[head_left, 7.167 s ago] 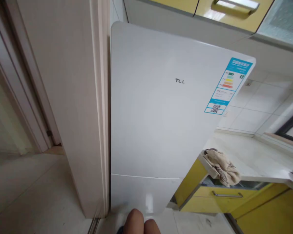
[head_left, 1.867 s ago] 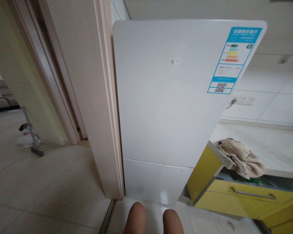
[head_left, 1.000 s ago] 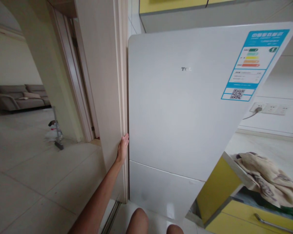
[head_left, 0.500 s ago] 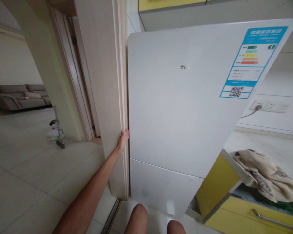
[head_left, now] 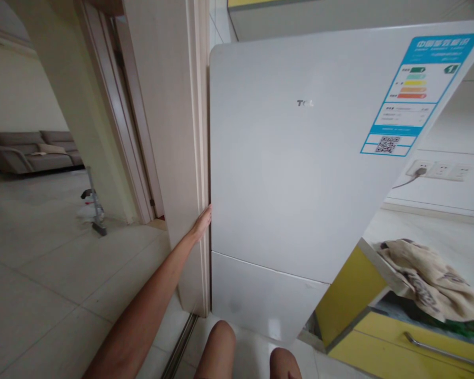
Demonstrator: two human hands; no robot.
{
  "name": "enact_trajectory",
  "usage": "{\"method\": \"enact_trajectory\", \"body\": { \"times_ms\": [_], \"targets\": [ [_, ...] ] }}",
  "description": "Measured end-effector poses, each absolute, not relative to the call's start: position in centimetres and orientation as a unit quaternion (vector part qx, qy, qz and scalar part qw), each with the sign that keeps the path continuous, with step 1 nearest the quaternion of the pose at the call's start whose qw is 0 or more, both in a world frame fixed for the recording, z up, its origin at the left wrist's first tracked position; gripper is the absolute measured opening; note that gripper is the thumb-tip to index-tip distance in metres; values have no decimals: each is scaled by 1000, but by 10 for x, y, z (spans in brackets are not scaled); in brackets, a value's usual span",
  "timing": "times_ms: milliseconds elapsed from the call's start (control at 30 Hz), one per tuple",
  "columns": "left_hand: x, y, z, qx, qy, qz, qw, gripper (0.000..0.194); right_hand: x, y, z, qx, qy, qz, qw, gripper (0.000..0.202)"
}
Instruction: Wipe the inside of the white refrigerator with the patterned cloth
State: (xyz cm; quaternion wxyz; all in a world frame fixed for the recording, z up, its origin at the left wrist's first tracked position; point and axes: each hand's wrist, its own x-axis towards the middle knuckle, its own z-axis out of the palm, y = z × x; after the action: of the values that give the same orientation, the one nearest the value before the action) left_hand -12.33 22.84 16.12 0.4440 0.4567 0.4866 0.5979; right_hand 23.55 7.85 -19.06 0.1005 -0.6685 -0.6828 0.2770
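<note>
Left hand, flat with fingers straight and holding nothing, sits mid-frame at fridge door edge (tight gap by door frame); fingers could get pinched.

Pale tiled floor runs from the doorway through to the room beyond. On it stands the white fridge, hard against the door frame, its lower edge meeting the tiles. A metal track lies in the floor at the foot of the frame. Farther back, a small stand sits on the tiles with something white at its base, too blurred to make out. A grey sofa rests on the floor by the far wall. To the right, the white counter carries a crumpled beige towel, which hangs over its front edge above the yellow drawer.
</note>
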Motion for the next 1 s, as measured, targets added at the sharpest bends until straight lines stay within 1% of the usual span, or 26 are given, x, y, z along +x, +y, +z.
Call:
{"method": "enact_trajectory", "body": {
  "times_ms": [100,200,233,267,333,400,533,633,700,767,867,933,967,1000],
  "targets": [
    [-124,226,160,454,497,595,438,75,238,84,-187,-642,-704,296,70,43],
    [-124,225,162,450,509,593,432,76,245,71,-186,-634,-707,315,10,49],
    [-124,224,162,448,513,593,430,77,249,61,-189,-640,-702,313,5,49],
    [-123,224,163,445,518,593,428,78,253,50,-193,-650,-695,306,12,50],
    [-120,224,164,441,523,593,424,78,263,21,-204,-665,-691,274,68,49],
    [-116,224,166,442,525,596,418,78,270,-6,-214,-681,-681,252,99,51],
    [-104,223,171,455,517,610,392,71,272,-31,-220,-700,-661,264,48,76],
    [-97,223,173,457,511,625,373,64,268,-29,-219,-701,-654,279,45,85],
    [-95,224,174,450,514,631,367,65,265,-27,-216,-708,-648,276,54,86],
    [-95,227,173,442,518,635,365,74,263,-27,-212,-708,-648,273,60,84],
    [-97,230,170,435,522,635,366,89,263,-27,-202,-696,-661,279,41,82],
    [-99,230,170,431,526,630,373,91,265,-28,-198,-695,-662,280,24,79],
    [-100,229,170,428,530,626,379,90,267,-29,-198,-696,-662,275,32,76],
    [-102,229,170,424,533,621,387,88,269,-31,-199,-696,-663,269,58,70]
  ]
}}
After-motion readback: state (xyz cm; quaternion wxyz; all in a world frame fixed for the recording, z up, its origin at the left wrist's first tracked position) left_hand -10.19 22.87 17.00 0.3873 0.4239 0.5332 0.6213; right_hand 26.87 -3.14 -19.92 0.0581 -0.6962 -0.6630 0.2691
